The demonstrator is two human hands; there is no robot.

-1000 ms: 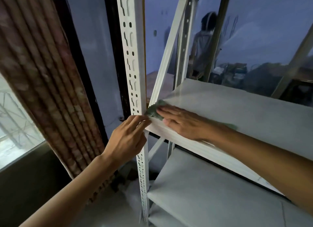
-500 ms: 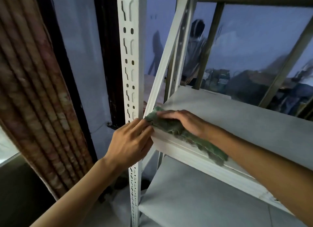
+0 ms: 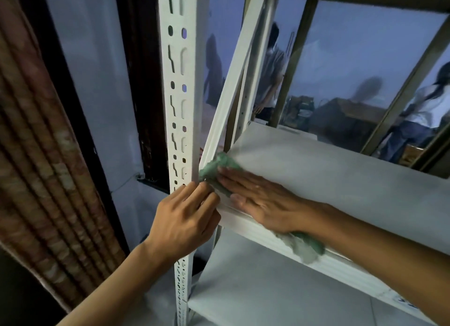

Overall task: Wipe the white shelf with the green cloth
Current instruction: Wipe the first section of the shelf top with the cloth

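A dim room, bluish light on the glass (image 3: 360, 65) behind the rack, where blurred reflections of people show, and a ribbed brown curtain (image 3: 36, 155) hanging at the left beside a dark frame (image 3: 143, 87). The white shelf (image 3: 341, 177) runs from the near left corner off to the right, with a lower shelf (image 3: 267, 289) under it, both carried by a white slotted post (image 3: 181, 94) at the front corner and a slanting white brace (image 3: 233, 82) just behind it. The right hand (image 3: 263, 201) lies flat, palm down and fingers stretched out together, at the shelf's near left corner, pressing the cloth (image 3: 219, 166) against the board. The cloth is green and crumpled; one bunch sticks out past the fingertips, right up against the foot of the brace and close to the post, and another end pokes out from under the heel of the hand and wrist and hangs over the shelf's front lip. The middle of it is hidden under the palm. The left hand (image 3: 185, 218) is curled around the post just below shelf level, fingers wrapped over the front edge, its fingertips touching or nearly touching the corner of the cloth beside the right thumb. The two hands sit close together at that corner.
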